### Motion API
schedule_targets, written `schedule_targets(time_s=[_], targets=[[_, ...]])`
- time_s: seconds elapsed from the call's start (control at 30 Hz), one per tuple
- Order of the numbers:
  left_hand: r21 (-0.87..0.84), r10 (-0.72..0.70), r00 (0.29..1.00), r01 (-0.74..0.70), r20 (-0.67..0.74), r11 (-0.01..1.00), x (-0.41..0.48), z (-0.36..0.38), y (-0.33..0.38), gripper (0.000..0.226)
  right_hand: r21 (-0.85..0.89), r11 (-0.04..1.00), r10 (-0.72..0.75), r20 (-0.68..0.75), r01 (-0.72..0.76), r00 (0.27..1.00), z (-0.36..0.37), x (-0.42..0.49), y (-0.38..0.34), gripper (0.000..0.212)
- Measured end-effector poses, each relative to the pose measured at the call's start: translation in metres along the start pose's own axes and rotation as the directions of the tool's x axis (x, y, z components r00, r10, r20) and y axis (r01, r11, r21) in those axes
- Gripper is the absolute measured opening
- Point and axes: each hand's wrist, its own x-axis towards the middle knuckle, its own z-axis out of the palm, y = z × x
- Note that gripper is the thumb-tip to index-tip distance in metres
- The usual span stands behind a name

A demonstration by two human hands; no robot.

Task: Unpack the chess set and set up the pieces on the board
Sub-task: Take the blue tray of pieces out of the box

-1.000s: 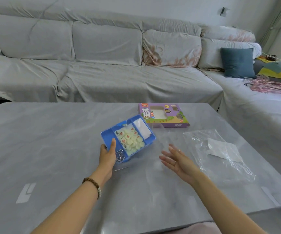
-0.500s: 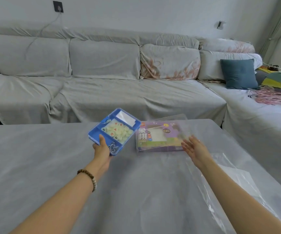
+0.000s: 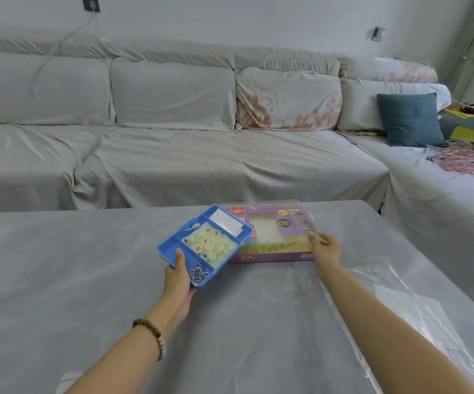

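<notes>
My left hand (image 3: 179, 280) grips the near corner of a blue plastic tray (image 3: 170, 248), thumb on top, and holds it tilted above the table. Its middle compartment is filled with several pale round chess pieces (image 3: 210, 244) marked in red and green. A folded white sheet (image 3: 227, 221) lies in the far compartment, and metal wire rings (image 3: 199, 273) in the near one. The tray's far edge overlaps a purple chess box (image 3: 278, 240) lying flat on the table. My right hand (image 3: 325, 247) rests on the box's right end, fingers on its top.
The grey table (image 3: 88, 280) spreads wide to the left and front. A crumpled clear plastic wrapper (image 3: 417, 314) with a white paper under it lies at the right. A covered grey sofa (image 3: 173, 155) stands behind the table, with a blue cushion (image 3: 409, 119) at the right.
My left hand carried the blue tray away from me until it overlaps the purple box. My right hand reached forward and came to rest on the box's right end.
</notes>
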Motion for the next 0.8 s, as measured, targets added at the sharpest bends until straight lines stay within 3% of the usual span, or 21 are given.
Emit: schedule_targets(time_s=[0.1,0.17,0.27,0.37,0.47,0.6,0.7,0.8], targets=[[-0.024,0.004,1.000,-0.004,-0.004,1.000,-0.009,0.000,0.002,0.042,-0.112,0.994,-0.026,-0.095,0.015,0.995,-0.006,-0.011,-0.003,0.053],[-0.044,0.003,1.000,-0.003,0.003,0.999,-0.018,-0.002,0.005,0.039,-0.098,0.992,-0.100,-0.159,0.085,0.982,-0.006,-0.035,-0.006,0.055],[-0.086,0.008,0.998,-0.003,0.058,0.996,-0.035,-0.006,0.010,0.034,0.046,0.973,-0.226,0.034,0.224,0.974,0.011,-0.097,-0.010,0.050],[-0.122,0.043,0.983,-0.021,0.178,0.992,-0.060,-0.016,0.014,0.035,0.169,0.979,-0.160,0.324,0.110,0.932,0.026,-0.167,-0.019,0.057],[-0.102,0.002,0.964,0.026,0.267,0.994,-0.086,-0.044,0.020,0.037,0.200,0.974,-0.177,0.396,0.104,0.901,0.024,-0.208,-0.025,0.071],[0.079,-0.239,0.913,0.225,0.331,0.971,-0.112,-0.110,0.033,0.041,0.014,0.938,-0.330,0.338,0.346,0.882,0.001,-0.228,-0.016,0.068],[0.311,-0.361,0.876,0.262,0.319,0.913,-0.127,-0.155,0.041,0.042,-0.082,0.887,-0.346,0.535,0.455,0.771,-0.003,-0.253,-0.001,0.040],[0.449,-0.408,0.849,0.237,0.335,0.862,-0.144,-0.182,0.047,0.037,-0.168,0.865,-0.203,0.745,0.473,0.636,0.002,-0.286,0.016,0.025]])
